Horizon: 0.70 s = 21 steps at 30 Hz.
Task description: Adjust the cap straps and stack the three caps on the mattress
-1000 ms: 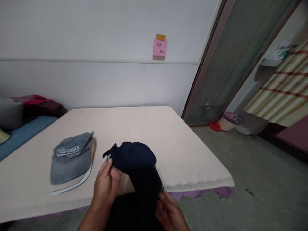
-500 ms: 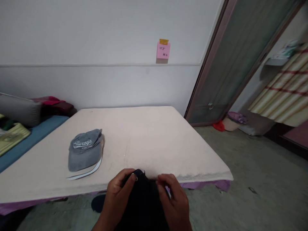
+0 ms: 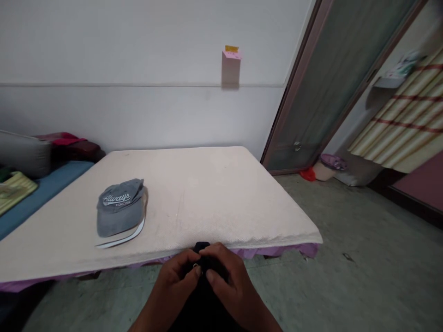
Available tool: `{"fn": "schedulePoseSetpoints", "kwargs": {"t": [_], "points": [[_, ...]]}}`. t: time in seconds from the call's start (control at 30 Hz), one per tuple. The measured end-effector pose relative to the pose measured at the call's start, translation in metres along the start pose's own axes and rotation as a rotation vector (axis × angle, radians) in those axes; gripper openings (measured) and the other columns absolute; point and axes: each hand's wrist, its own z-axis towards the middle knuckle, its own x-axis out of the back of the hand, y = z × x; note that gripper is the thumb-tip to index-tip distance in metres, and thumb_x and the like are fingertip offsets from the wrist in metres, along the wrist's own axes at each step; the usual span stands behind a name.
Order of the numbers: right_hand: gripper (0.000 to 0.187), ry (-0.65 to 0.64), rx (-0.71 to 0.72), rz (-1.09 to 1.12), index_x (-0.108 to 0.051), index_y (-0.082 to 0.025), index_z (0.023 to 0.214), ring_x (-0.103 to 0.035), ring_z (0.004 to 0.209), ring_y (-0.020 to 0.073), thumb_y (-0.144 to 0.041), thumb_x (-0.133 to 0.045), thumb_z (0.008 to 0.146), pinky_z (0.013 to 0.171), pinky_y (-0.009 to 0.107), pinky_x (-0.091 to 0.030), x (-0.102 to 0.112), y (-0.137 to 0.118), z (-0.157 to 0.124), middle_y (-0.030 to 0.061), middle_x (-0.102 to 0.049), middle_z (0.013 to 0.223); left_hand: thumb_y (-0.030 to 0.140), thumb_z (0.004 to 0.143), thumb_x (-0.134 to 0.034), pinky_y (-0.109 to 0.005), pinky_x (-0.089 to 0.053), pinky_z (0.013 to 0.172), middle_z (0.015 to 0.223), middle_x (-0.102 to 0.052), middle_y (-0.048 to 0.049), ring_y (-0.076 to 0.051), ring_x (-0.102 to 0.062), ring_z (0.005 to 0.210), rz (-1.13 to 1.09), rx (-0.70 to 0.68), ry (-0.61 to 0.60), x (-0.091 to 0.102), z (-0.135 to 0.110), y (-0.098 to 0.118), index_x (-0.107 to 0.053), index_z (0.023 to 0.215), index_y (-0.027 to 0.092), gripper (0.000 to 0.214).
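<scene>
Dark navy fabric (image 3: pixel 202 246), seemingly part of a cap, sits right between the left hand (image 3: pixel 175 280) and the right hand (image 3: pixel 232 280), just off the near edge of the cream cloth-covered bed (image 3: pixel 221 193). Each grip is narrow, thumb and fingers pinching the fabric; a small metal ring (image 3: pixel 195 265) shows at the left thumb, nearer that hand. The fabric's tip points far; its long axis cannot be told against the darkness below. Far and left lies a grey cloth cap with white lettering (image 3: pixel 119 210), nearer the left hand.
</scene>
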Motion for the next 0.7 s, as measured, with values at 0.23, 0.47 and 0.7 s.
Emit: {"fn": "schedulePoseSetpoints", "kwargs": {"t": [0.23, 0.47, 0.7], "points": [[0.018, 0.160, -0.051, -0.023, -0.069, -0.021, 0.087, -0.060, 0.075, 0.0159, -0.024, -0.051, 0.087, 0.070, 0.026, -0.044, -0.005, 0.020, 0.003, 0.0032, -0.067, 0.081, 0.029, 0.076, -0.061, -0.024, -0.042, 0.063, 0.072, -0.066, 0.0001, -0.017, -0.055, 0.067, 0.170, -0.002, -0.017, -0.005, -0.005, 0.001, -0.070, 0.078, 0.022, 0.012], [0.021, 0.167, -0.164, 0.219, -0.067, -0.019, 0.085, -0.058, 0.066, 0.0148, -0.034, -0.052, 0.087, 0.065, 0.026, -0.044, 0.002, 0.028, 0.009, 0.0016, -0.064, 0.072, 0.032, 0.076, -0.064, -0.024, -0.044, 0.066, 0.079, -0.071, -0.0005, -0.018, -0.059, 0.073, 0.071, 0.081, -0.076, 0.006, -0.005, -0.005, -0.074, 0.090, 0.027, 0.018], [0.028, -0.204, -0.240, 0.509, -0.067, -0.017, 0.079, -0.053, 0.068, 0.0152, -0.044, -0.061, 0.078, 0.066, 0.026, -0.040, 0.008, 0.041, 0.006, 0.0015, -0.060, 0.072, 0.034, 0.059, -0.079, -0.017, -0.040, 0.052, 0.062, -0.067, 0.0019, -0.010, -0.055, 0.054, -0.242, 0.310, 0.030, 0.011, -0.007, 0.001, -0.073, 0.075, 0.021, 0.021]]}}
